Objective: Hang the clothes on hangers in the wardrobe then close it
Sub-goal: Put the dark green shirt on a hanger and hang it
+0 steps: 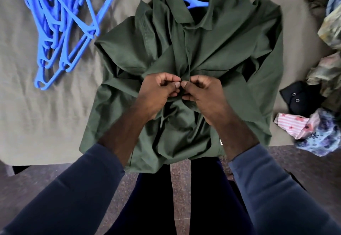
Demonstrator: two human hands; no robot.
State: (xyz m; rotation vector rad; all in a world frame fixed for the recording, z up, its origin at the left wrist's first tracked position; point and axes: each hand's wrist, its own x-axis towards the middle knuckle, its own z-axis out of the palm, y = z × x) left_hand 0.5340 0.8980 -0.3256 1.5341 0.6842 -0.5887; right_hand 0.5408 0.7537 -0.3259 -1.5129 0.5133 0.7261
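Note:
A dark green collared shirt lies front-up on the bed, its hem hanging over the near edge. A blue hanger sits inside its collar, mostly hidden by the cloth. My left hand and my right hand meet at the middle of the shirt's front placket. Both pinch the green fabric between thumb and fingers, thumbs nearly touching. Whatever button lies between them is hidden by my fingers.
A tangled heap of several blue hangers lies at the back left on the beige bedsheet. A pile of mixed clothes lines the right edge, with a black garment. Dark stone floor lies below, between my legs.

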